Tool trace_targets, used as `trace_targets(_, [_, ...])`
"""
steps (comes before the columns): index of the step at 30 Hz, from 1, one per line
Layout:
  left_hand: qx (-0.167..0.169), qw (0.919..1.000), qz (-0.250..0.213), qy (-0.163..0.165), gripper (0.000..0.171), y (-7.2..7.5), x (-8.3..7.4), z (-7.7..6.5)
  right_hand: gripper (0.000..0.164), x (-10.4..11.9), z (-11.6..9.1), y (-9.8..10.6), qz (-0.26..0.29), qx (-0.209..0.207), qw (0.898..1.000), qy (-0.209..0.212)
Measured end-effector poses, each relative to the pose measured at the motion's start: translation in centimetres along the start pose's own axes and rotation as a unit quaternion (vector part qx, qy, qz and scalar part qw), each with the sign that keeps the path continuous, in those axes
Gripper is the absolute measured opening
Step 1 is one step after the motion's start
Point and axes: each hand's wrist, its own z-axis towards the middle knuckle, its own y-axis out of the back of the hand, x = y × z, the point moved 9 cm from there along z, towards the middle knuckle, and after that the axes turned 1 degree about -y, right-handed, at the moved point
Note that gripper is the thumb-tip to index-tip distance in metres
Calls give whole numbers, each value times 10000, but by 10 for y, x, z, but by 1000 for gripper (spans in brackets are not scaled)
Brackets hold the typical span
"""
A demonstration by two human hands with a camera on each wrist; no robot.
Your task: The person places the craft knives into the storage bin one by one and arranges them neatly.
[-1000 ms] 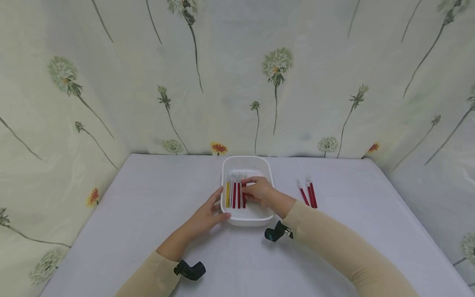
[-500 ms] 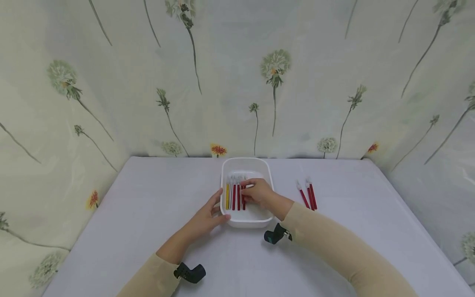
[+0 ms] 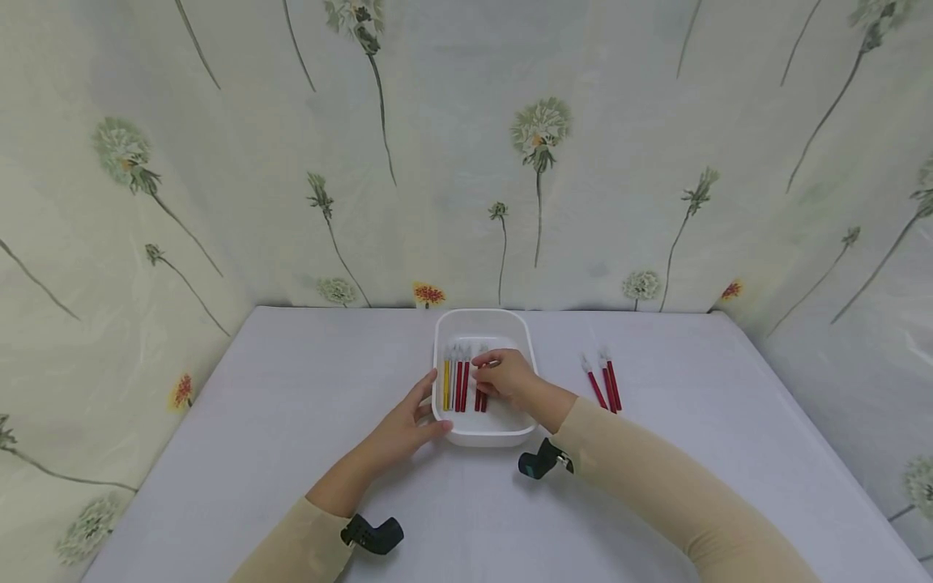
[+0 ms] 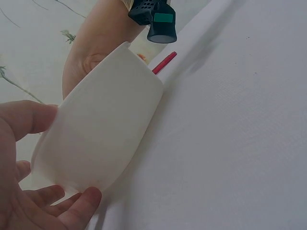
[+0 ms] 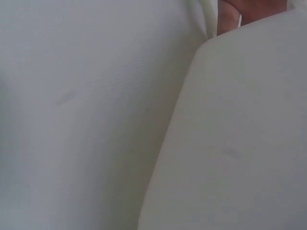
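A white plastic tray (image 3: 488, 437) holds a row of slim pen-like sticks with clear tips. On its left side lie a yellow stick (image 3: 447, 387), a pale one and two red sticks (image 3: 462, 389). After a small gap come two more red sticks (image 3: 481, 397). My left hand (image 3: 403, 421) grips the tray's left front corner, thumb and fingers spread around it in the left wrist view. My right hand (image 3: 510, 376) reaches inside, bent fingertips over the upper part of the two right-hand red sticks. I cannot tell whether it pinches one.
Three loose red sticks (image 3: 603, 385) lie on the white-covered table (image 3: 466, 518) right of the tray. In the left wrist view, a red stick end (image 4: 165, 62) shows beyond the tray. A flower-printed sheet (image 3: 452, 162) hangs behind and at both sides.
One red stick in the tray has shifted slightly left toward the left group, opening a gap before the two under my right fingers. My left hand stays on the tray.
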Motion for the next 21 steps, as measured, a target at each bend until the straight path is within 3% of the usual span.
trace_targets(7, [-21, 10000, -40, 27, 88, 0, -2, -1, 25, 10, -1, 7, 6, 27, 9999, 109])
trace_targets(21, [48, 10000, 3, 42, 90, -1, 1, 1, 32, 49, -24, 33, -751, 311, 9949, 603])
